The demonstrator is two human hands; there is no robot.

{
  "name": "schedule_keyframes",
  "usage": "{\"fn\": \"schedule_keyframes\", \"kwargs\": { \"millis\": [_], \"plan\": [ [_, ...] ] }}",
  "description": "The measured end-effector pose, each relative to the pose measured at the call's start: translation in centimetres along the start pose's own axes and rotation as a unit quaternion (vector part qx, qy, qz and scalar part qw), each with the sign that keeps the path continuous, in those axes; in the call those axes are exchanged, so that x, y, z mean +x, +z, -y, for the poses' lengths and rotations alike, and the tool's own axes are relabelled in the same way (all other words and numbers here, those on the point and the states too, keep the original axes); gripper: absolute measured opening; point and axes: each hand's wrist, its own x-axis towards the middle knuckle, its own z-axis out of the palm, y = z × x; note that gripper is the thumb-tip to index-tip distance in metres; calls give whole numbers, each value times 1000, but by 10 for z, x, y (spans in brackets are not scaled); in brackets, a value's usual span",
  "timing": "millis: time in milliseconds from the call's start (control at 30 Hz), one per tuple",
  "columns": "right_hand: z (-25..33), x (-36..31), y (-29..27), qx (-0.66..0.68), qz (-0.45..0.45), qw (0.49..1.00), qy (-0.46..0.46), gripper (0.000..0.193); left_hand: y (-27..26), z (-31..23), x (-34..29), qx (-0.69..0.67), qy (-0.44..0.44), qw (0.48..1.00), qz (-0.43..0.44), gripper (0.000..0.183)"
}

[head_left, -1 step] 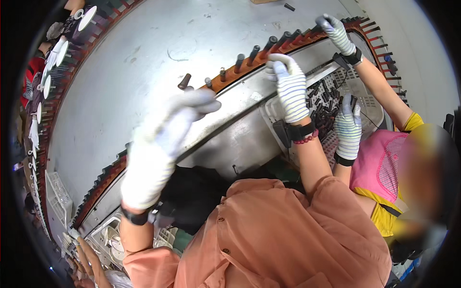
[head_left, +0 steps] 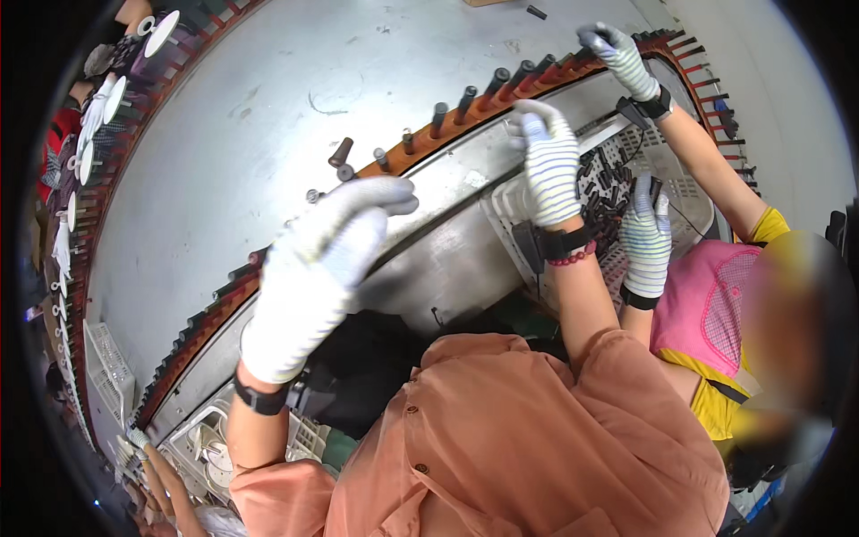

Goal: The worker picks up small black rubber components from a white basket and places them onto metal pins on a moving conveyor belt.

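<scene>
My left hand (head_left: 309, 268), in a white striped glove, reaches over the brown rail. Its fingers stretch to the right with the thumb below them, and I see nothing held. My right hand (head_left: 550, 170), gloved alike, hovers at the near side of the rail, fingers loosely bent and nothing visible in them. Along the curved rail (head_left: 419, 163) stand red pins, many topped by dark cylindrical sleeves (head_left: 438, 119). Shorter round ends (head_left: 345, 172) show just beyond my left fingers. A loose dark brown sleeve (head_left: 340, 152) lies on the grey metal table (head_left: 268, 116).
Right of my right hand, a white basket (head_left: 689, 170) holds many dark sleeves. A co-worker's gloved hands (head_left: 626, 72) are at the rail and above that basket. At lower left stands a white crate (head_left: 183, 438) with pale round parts. Another dark piece (head_left: 536, 12) lies far off.
The pins and sleeves have shifted left along the rail. My left hand has moved slightly right and is less blurred. My right hand has drawn slightly right, away from the sleeves.
</scene>
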Motion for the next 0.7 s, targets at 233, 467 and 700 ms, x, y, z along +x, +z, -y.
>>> {"fn": "schedule_keyframes", "kwargs": {
  "millis": [233,467,700],
  "plan": [
    [-11,58,5,-326,21,929,-172,42,42,36,12,171,160,968,92,29],
    [54,9,17,-217,-10,944,-249,28,76,80,-13,233,152,949,148,27],
    [35,-32,-10,-120,-8,993,-9,41,79,105,-30,322,154,914,190,24]
  ]
}}
